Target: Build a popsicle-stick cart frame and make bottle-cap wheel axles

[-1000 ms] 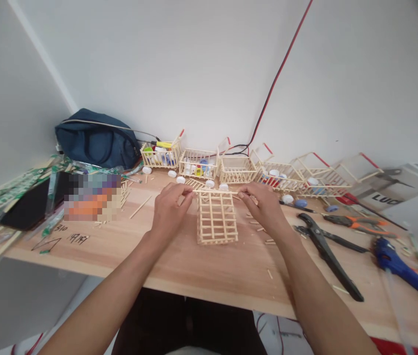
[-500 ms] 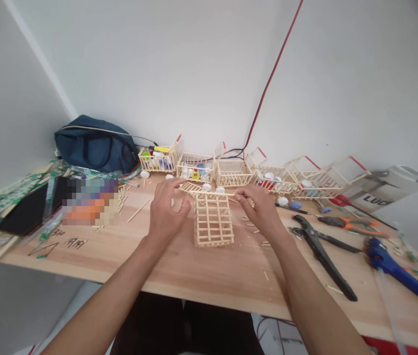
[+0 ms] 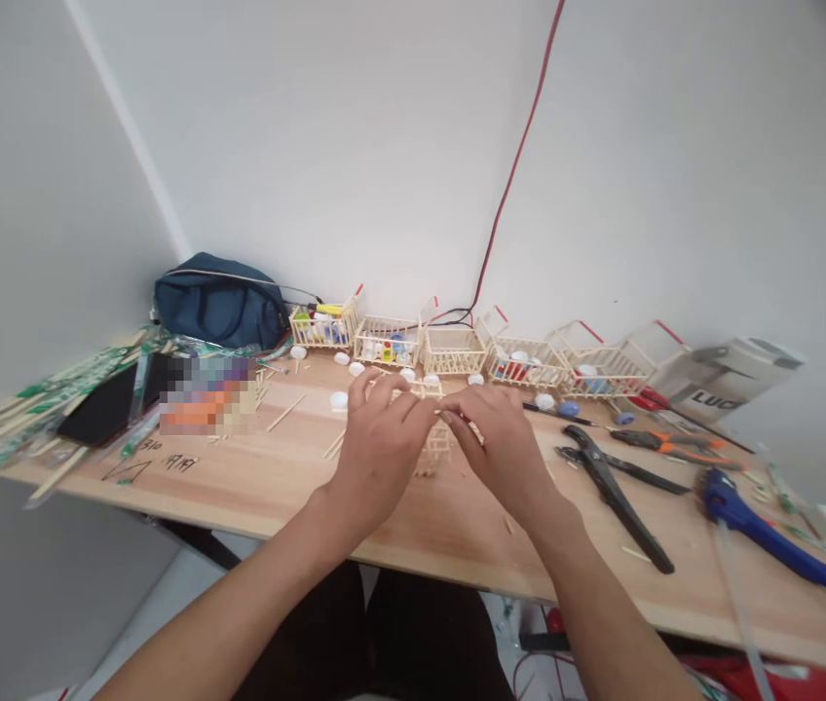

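My left hand (image 3: 386, 443) and my right hand (image 3: 495, 436) meet at the fingertips above the table. The right thumb and index finger pinch a thin wooden stick (image 3: 441, 411), of which only a sliver shows. My left fingers are curled closed against the same spot, and what lies between them is hidden. Just behind and below the hands stands a small basket of glued wooden sticks (image 3: 439, 448), mostly covered by my fingers. White round caps (image 3: 407, 375) lie behind it.
Several finished stick carts (image 3: 455, 352) with red handles line the wall. Cutting pliers (image 3: 614, 497), orange-handled pliers (image 3: 676, 446) and a blue glue gun (image 3: 764, 531) lie right. At left are a blue bag (image 3: 223, 302), a black phone-like slab (image 3: 110, 404) and wrapped chopsticks (image 3: 55, 394).
My hands have come together, the left moving right and closing its fingers. They now cover most of the basket, which showed its grid before. The view has shifted slightly.
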{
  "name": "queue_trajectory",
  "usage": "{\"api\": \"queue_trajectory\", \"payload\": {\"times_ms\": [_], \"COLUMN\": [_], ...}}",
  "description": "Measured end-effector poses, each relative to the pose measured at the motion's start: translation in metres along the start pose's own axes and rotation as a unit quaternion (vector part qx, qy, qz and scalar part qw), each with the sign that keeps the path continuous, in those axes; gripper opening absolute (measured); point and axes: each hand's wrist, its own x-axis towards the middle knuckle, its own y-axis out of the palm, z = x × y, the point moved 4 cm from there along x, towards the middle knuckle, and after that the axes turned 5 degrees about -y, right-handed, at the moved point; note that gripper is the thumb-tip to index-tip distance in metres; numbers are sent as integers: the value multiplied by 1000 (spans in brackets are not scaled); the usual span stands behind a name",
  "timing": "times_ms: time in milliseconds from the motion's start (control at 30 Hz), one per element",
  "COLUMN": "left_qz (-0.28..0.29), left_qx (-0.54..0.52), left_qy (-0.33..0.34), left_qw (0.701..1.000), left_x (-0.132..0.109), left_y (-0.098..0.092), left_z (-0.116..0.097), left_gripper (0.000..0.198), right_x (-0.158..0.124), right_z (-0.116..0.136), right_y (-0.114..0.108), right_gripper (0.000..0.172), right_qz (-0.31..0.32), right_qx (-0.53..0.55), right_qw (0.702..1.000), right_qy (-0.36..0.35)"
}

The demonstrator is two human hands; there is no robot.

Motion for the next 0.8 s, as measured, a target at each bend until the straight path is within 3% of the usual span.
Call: {"api": "queue_trajectory", "payload": {"times_ms": [400, 467, 600, 800], "left_qz": [59, 62, 56, 59], "left_qx": [27, -2, -97, -179], "left_qy": [14, 2, -50, -112], "left_qw": [998, 998, 993, 976], "left_x": [-40, -46, -59, -75], "left_y": [-22, -24, -30, -33], "left_z": [-17, -20, -22, -26], "left_gripper": [20, 20, 16, 11], "right_x": [-34, -41, -59, -86], "right_z": [38, 42, 46, 49], "right_y": [-3, -8, -24, -47], "right_gripper": [10, 7, 21, 21], "right_qz": [11, 0, -21, -52], "right_qx": [37, 40, 40, 21], "right_qw": [998, 998, 998, 997], "right_qy": [47, 51, 47, 57]}}
